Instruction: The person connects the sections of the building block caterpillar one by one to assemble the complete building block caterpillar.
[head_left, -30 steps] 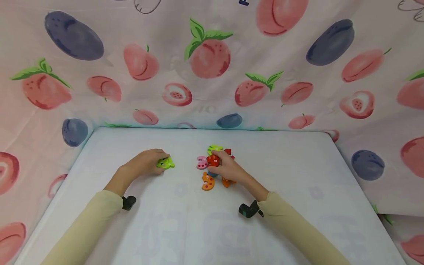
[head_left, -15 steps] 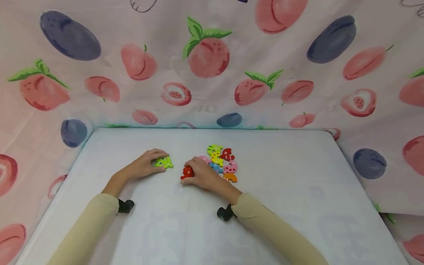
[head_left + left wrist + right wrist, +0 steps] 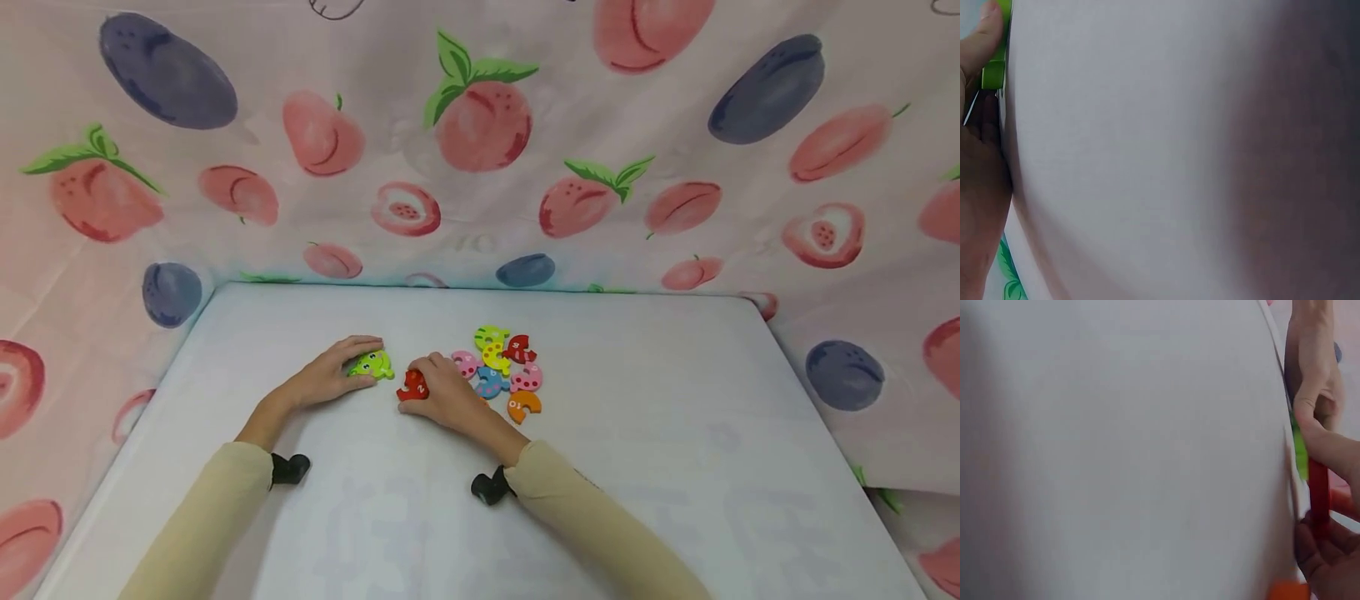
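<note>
A green puzzle piece with a smiling face (image 3: 372, 365) lies on the white table at left of centre. My left hand (image 3: 326, 373) holds it by its edges, thumb on the near side and fingers on the far side. Just to its right, my right hand (image 3: 446, 392) pinches a red curved puzzle piece marked 2 (image 3: 414, 386). A small gap separates the red piece from the green one. In the left wrist view, the green piece's edge (image 3: 994, 75) shows beside the thumb. The right wrist view shows the red piece (image 3: 1319, 490) between thumb and fingers.
Several curved puzzle pieces cluster to the right: green striped (image 3: 491, 336), yellow (image 3: 495, 357), red striped (image 3: 519, 348), pink (image 3: 527, 377), blue (image 3: 491, 382) and orange (image 3: 523, 406). Another pink piece (image 3: 466, 363) lies close behind my right hand. A fruit-print cloth (image 3: 480, 225) hangs beyond the table.
My right hand has carried the red piece left, out of the cluster to beside the green face piece. My left hand has stayed nearly in place, still holding the green piece.
</note>
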`<state>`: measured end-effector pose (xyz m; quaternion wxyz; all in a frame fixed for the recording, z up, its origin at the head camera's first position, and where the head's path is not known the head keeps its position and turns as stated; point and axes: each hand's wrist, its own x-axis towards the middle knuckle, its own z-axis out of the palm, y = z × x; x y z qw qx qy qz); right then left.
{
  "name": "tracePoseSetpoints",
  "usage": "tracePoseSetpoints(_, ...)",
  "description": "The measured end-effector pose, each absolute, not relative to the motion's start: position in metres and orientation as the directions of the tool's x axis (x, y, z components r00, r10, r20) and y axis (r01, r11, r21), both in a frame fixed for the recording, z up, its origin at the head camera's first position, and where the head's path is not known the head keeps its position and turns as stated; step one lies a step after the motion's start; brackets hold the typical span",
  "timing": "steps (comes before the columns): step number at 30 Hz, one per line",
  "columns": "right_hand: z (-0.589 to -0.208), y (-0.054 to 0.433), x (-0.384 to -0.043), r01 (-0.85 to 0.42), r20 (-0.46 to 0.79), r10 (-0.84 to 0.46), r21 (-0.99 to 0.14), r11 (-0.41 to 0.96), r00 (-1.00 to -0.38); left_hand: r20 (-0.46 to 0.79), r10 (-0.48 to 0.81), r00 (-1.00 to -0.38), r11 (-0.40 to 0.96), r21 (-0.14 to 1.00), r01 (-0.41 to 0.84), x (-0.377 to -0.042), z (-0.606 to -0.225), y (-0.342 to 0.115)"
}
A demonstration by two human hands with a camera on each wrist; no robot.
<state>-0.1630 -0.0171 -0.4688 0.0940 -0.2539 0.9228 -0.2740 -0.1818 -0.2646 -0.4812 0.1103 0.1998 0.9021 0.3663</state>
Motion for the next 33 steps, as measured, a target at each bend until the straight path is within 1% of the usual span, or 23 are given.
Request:
tracePoseSetpoints(4,-0.477,-0.030,-0.167,-0.356,0.022,-0.469,-0.684,0.637,-0.883,-0.046,0.457,-0.888,0.644,0.705,0.295,-0.183,-0.481,-0.263)
tracePoseSetpoints(8,-0.481,-0.040,-0.170,-0.325,0.043,-0.442,-0.741,0.588,-0.896,-0.036,0.467,-0.883,0.624,0.721,0.301,-0.184,-0.482,-0.262)
tracePoseSetpoints(11,-0.483,-0.044,-0.171,-0.323,0.053,-0.439,-0.758,0.567,-0.897,-0.043,0.465,-0.885,0.630,0.718,0.296,-0.184,-0.483,-0.262)
tracePoseSetpoints(17,-0.491,-0.051,-0.167,-0.323,0.095,-0.391,-0.751,0.575,-0.916,-0.048,0.452,-0.890,0.638,0.715,0.286,-0.182,-0.480,-0.263)
tracePoseSetpoints(24,-0.494,-0.056,-0.161,-0.326,0.153,-0.314,-0.710,0.624,-0.937,-0.054,0.444,-0.894,0.641,0.717,0.275,-0.181,-0.478,-0.263)
tracePoseSetpoints(33,-0.498,-0.057,-0.161,-0.352,0.183,-0.314,-0.664,0.659,-0.932,-0.081,0.423,-0.902,0.652,0.718,0.241,-0.183,-0.479,-0.262)
